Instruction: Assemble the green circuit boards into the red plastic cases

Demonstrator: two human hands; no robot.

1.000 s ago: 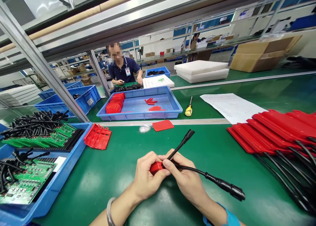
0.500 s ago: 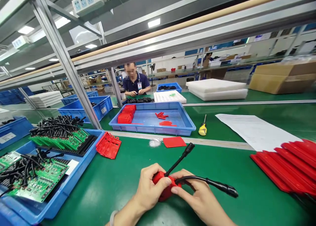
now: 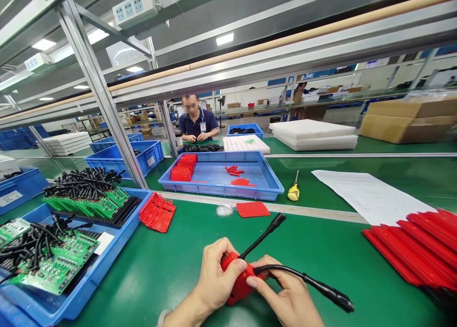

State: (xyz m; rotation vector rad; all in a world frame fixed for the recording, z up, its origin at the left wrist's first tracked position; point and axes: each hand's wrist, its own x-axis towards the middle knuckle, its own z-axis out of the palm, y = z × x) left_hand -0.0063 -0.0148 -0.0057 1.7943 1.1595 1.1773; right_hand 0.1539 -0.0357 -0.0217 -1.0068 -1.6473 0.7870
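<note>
Both my hands close around a small red plastic housing (image 3: 240, 282) low in the middle of the view. My left hand (image 3: 214, 282) wraps its left side, thumb on top. My right hand (image 3: 291, 298) presses its right end with thumb and fingers. Two black cables leave the housing: one (image 3: 266, 232) points up and away, the other (image 3: 314, 285) runs right to a thick connector. A red open housing half (image 3: 157, 213) and a flat red lid (image 3: 253, 209) lie on the green mat ahead.
A blue tray (image 3: 107, 265) at left holds green circuit boards (image 3: 57, 267) with black cables. Another blue tray (image 3: 271, 191) ahead holds red parts. A yellow screwdriver (image 3: 293, 192), a paper sheet (image 3: 367, 193) and stacked red housings (image 3: 417, 246) lie right. A person sits opposite.
The view tilted upward, so my hands sit lower in frame. My fingers shifted on the red housing, now more exposed, and the right-hand cable sagged lower.
</note>
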